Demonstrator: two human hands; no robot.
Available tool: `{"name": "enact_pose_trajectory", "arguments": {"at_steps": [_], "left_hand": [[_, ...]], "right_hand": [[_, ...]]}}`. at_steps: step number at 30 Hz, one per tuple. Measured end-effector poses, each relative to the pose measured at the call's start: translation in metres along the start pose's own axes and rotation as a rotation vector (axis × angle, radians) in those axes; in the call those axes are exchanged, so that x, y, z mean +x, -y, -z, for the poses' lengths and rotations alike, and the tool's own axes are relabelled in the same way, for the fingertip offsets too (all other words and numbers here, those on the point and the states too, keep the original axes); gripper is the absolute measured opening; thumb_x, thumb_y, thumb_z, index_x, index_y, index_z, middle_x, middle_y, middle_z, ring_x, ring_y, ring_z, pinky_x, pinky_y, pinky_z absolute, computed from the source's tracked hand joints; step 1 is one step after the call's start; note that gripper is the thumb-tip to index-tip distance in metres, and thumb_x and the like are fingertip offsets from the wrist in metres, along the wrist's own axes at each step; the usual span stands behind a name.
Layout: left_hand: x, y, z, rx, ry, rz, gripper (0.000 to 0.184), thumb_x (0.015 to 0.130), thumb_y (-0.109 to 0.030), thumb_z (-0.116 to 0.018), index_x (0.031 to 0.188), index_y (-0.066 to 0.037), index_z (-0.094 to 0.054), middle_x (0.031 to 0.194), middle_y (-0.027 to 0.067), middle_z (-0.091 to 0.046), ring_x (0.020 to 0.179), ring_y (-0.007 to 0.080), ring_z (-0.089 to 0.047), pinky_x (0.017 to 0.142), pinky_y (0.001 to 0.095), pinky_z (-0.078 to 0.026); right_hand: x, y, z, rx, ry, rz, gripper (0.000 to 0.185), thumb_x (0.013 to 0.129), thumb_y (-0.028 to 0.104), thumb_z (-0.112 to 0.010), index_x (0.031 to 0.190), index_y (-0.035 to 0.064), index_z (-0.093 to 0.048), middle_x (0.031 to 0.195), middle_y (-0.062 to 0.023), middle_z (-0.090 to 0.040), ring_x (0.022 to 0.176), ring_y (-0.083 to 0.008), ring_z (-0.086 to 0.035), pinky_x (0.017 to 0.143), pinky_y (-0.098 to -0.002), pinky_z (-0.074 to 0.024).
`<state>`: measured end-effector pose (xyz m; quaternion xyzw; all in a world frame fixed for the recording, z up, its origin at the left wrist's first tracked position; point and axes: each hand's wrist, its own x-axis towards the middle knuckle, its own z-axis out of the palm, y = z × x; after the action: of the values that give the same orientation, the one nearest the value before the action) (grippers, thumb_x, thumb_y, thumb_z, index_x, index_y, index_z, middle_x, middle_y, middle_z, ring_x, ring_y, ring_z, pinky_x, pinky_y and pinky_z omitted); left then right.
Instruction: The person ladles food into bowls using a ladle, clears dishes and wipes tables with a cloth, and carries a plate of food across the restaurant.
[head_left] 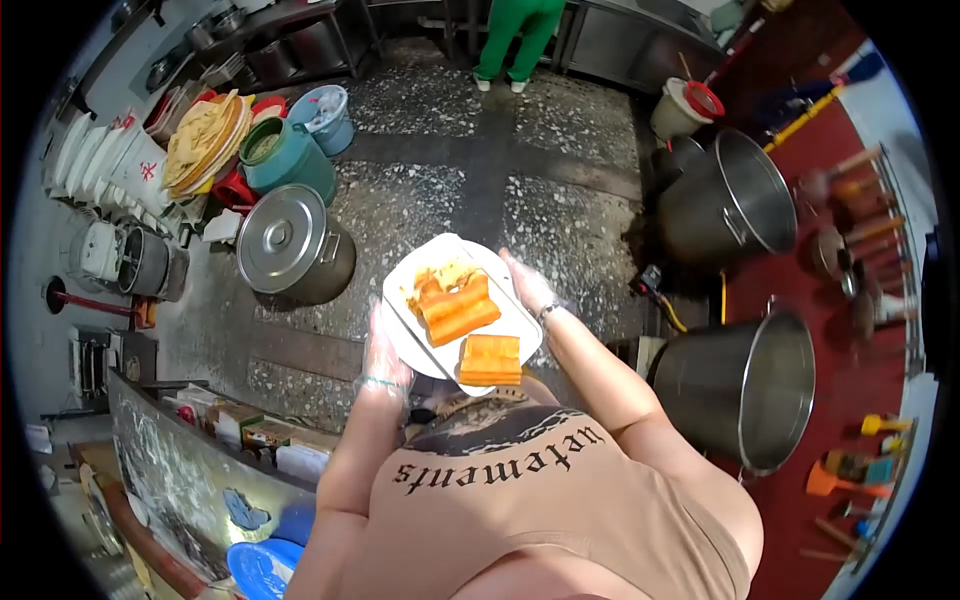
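Note:
My left hand [384, 355], in a clear plastic glove, holds the left side of a round white plate [409, 352]. On the plate's far right side is my right hand [527, 282], also in a clear glove, its fingers partly hidden by the rim. A white rectangular tray [522, 318] lies across the plate. In the tray's middle sits a golden-orange ridged block of food [460, 312], with paler crumpled pieces [445, 275] beyond it. A second golden block [490, 358] lies at the end nearest my body.
A lidded steel pot [283, 240] stands on the floor ahead to the left, near a green barrel [290, 160]. Two large steel pots [735, 385] [725, 200] stand on the right. A person in green trousers [522, 35] stands at the far counter. A low partition [190, 480] runs at my left.

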<state>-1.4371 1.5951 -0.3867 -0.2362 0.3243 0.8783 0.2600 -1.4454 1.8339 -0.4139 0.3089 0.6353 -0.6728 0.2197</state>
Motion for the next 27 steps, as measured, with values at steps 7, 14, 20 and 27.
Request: {"name": "enact_pose_trajectory", "arguments": {"at_steps": [7, 14, 20, 27], "left_hand": [[0.227, -0.032, -0.120, -0.071, 0.043, 0.017, 0.057, 0.097, -0.046, -0.029, 0.129, -0.002, -0.047, 0.127, 0.0118, -0.054, 0.113, 0.0262, -0.054, 0.099, 0.0384, -0.042], [0.403, -0.087, -0.251, 0.021, 0.042, 0.048, 0.055, 0.097, -0.045, -0.031, 0.127, -0.002, -0.049, 0.125, 0.0125, -0.055, 0.111, 0.0263, -0.055, 0.097, 0.0390, -0.043], [0.537, -0.129, -0.355, 0.045, 0.092, 0.170, 0.055, 0.097, -0.045, -0.036, 0.130, -0.003, -0.045, 0.130, 0.0114, -0.052, 0.116, 0.0254, -0.052, 0.099, 0.0392, -0.042], [0.688, -0.141, -0.463, 0.062, 0.199, 0.181, 0.061, 0.097, -0.050, -0.030, 0.130, -0.001, -0.044, 0.130, 0.0137, -0.051, 0.116, 0.0274, -0.052, 0.100, 0.0392, -0.041]], "right_hand": [[0.137, 0.178, 0.105, -0.290, -0.211, 0.149, 0.066, 0.089, 0.059, -0.041, 0.112, 0.0018, -0.063, 0.109, -0.0156, -0.065, 0.101, -0.0231, -0.061, 0.087, -0.0318, -0.0444], [0.302, 0.284, 0.188, -0.027, -0.259, -0.005, 0.071, 0.087, 0.062, -0.044, 0.116, -0.0003, -0.060, 0.112, -0.0163, -0.063, 0.104, -0.0236, -0.059, 0.090, -0.0321, -0.0420], [0.397, 0.379, 0.250, -0.071, -0.419, 0.030, 0.072, 0.086, 0.063, -0.043, 0.118, 0.0000, -0.059, 0.112, -0.0174, -0.062, 0.103, -0.0240, -0.059, 0.089, -0.0331, -0.0430], [0.543, 0.451, 0.350, 0.224, -0.321, -0.008, 0.068, 0.087, 0.062, -0.044, 0.117, 0.0036, -0.061, 0.109, -0.0152, -0.064, 0.098, -0.0217, -0.061, 0.085, -0.0331, -0.0453]]}}
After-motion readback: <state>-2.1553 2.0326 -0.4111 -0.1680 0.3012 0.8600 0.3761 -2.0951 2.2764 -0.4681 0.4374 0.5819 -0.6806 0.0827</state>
